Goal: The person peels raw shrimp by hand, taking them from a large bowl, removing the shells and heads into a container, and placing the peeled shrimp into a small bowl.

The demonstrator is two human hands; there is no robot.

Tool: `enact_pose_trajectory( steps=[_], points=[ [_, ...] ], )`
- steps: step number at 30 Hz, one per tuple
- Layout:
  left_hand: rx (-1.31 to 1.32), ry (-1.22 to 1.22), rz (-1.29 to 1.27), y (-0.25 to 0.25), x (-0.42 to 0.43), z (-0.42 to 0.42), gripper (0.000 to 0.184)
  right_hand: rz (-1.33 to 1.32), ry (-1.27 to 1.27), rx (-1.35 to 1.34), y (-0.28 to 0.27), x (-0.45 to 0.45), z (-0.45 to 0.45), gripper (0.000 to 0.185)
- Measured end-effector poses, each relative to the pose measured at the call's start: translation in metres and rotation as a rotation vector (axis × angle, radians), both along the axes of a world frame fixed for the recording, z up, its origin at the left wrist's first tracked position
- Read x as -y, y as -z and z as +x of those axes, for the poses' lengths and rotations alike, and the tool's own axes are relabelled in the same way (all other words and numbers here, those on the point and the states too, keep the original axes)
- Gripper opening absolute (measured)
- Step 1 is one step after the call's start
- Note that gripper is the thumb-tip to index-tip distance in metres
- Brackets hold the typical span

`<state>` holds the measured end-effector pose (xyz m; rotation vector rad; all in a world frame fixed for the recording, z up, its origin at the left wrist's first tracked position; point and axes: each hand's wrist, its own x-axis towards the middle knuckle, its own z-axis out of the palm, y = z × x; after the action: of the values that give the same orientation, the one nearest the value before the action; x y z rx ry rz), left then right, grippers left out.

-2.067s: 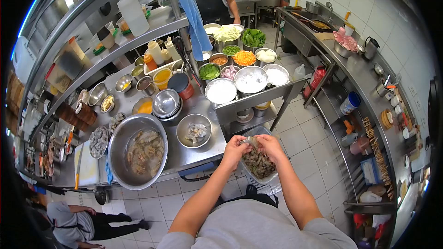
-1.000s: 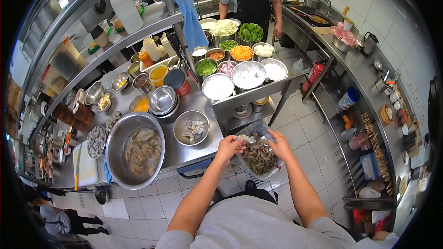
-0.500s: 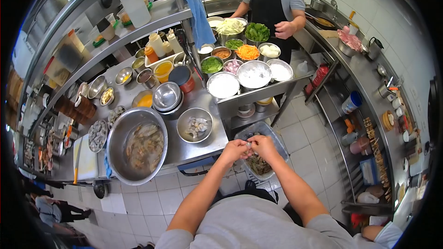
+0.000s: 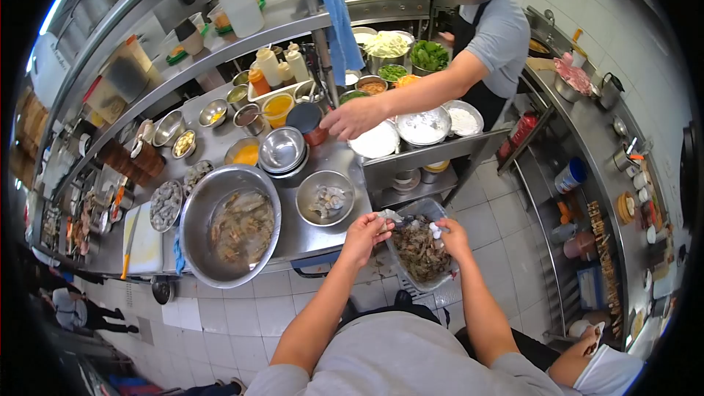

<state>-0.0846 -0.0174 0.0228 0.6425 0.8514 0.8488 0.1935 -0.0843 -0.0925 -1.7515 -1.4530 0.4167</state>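
My left hand (image 4: 366,235) pinches a grey shrimp (image 4: 389,218) at the near left rim of a clear tub (image 4: 394,253). On the other side, my right hand (image 4: 451,237) has its fingers closed on a small whitish piece (image 4: 435,230), above the tub's right part. Dark shrimp shells and heads (image 4: 419,251) fill much of the tub. Just up and left of my left hand, a steel bowl (image 4: 303,196) holds several peeled shrimp (image 4: 328,200). Further left, a large steel basin (image 4: 192,231) contains whole shrimp (image 4: 242,226) in cloudy liquid.
A co-worker's arm (image 4: 425,95) reaches over the ingredient pans toward a dark-lidded container (image 4: 306,119). Stacked steel bowls (image 4: 282,150) stand behind the shrimp bowl. A yellow-handled knife (image 4: 130,243) lies on a white board (image 4: 147,249) at left. Another person's hand (image 4: 584,342) shows at lower right.
My hands, together over the tub half a second ago, have moved apart, with a shrimp in the left and a whitish piece in the right. The co-worker has stepped closer and stretched an arm leftward.
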Motion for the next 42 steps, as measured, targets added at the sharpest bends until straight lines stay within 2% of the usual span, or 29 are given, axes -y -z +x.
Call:
enact_pose_trajectory(
  steps=[1,3,4,5,7,8,10,11,13,16,18,19,20,21,23,24,26,28,30,31,33,38,40,42],
  points=[
    [-0.005,-0.013,0.002,-0.004,-0.003,-0.007,0.013,0.002,-0.013,-0.005,0.002,0.002,0.001,0.024],
    [-0.066,-0.091,0.088,-0.014,-0.013,-0.021,0.014,-0.273,0.038,-0.359,0.004,0.008,0.003,0.025],
    [-0.096,-0.150,0.119,-0.020,-0.019,-0.030,0.020,-0.386,0.045,-0.410,0.003,0.011,0.005,0.025],
    [-0.099,-0.161,0.122,-0.018,-0.029,-0.041,0.020,-0.385,0.032,-0.411,0.002,0.015,0.005,0.025],
    [-0.503,-0.276,0.441,-0.008,-0.049,-0.067,0.026,-0.393,0.051,-0.497,0.004,0.024,0.004,0.023],
    [-0.505,-0.287,0.439,-0.007,-0.054,-0.081,0.026,-0.435,0.039,-0.505,0.007,0.026,0.007,0.022],
    [-1.117,-0.285,0.757,-0.011,-0.059,-0.107,0.029,-0.425,0.018,-0.522,0.010,0.031,0.009,0.022],
    [-1.124,-0.299,0.753,-0.012,-0.058,-0.117,0.029,-0.414,0.008,-0.544,0.012,0.031,0.010,0.022],
    [-0.753,-0.380,0.589,-0.017,-0.044,-0.135,0.029,-0.397,0.029,-0.559,0.019,0.034,0.013,0.023],
    [-0.588,-0.238,0.458,-0.023,-0.003,-0.134,0.028,-0.397,0.026,-0.585,0.011,0.033,-0.005,0.030],
    [-0.840,0.139,0.476,-0.019,0.020,-0.131,0.043,-0.441,-0.085,-0.656,-0.009,0.026,-0.025,0.047],
    [-0.948,0.244,0.721,-0.018,0.031,-0.130,0.046,-0.447,-0.113,-0.655,-0.019,0.020,-0.035,0.047],
    [-0.924,0.288,1.118,0.006,0.032,-0.136,0.050,-0.491,-0.131,-0.718,-0.028,0.015,-0.046,0.048],
    [-0.942,0.266,1.104,-0.003,0.036,-0.146,0.050,-0.540,-0.147,-0.779,-0.036,0.010,-0.056,0.049],
    [-0.942,0.468,0.672,-0.057,0.043,-0.161,0.052,-0.543,-0.205,-0.771,-0.047,0.002,-0.068,0.050],
    [-0.951,0.414,0.383,-0.099,0.041,-0.175,0.053,-0.536,-0.209,-0.766,-0.048,-0.001,-0.069,0.049],
    [-1.198,0.015,0.538,-0.092,0.028,-0.232,0.052,-0.523,-0.177,-0.758,-0.049,-0.003,-0.070,0.048],
    [-1.466,-0.271,0.631,-0.089,0.006,-0.292,0.052,-0.517,-0.184,-0.745,-0.043,-0.003,-0.068,0.048],
    [-1.808,-0.189,0.671,-0.066,-0.014,-0.336,0.048,-0.527,-0.162,-0.711,-0.037,0.000,-0.066,0.047],
    [-1.807,-0.193,0.672,-0.058,-0.029,-0.344,0.048,-0.524,-0.164,-0.710,-0.034,0.003,-0.067,0.047],
    [-1.624,0.076,0.496,-0.043,-0.056,-0.355,0.042,-0.549,-0.153,-0.734,-0.027,0.007,-0.069,0.046],
    [-1.662,0.046,0.518,0.028,-0.102,-0.350,0.037,-0.530,-0.165,-0.683,-0.030,0.013,-0.094,0.041],
    [-1.650,0.062,0.544,0.041,-0.105,-0.343,0.035,-0.514,-0.188,-0.683,-0.034,0.017,-0.103,0.034],
    [-1.754,0.032,0.512,0.049,-0.105,-0.339,0.032,-0.519,-0.159,-0.704,-0.041,0.022,-0.111,0.033]
  ],
)
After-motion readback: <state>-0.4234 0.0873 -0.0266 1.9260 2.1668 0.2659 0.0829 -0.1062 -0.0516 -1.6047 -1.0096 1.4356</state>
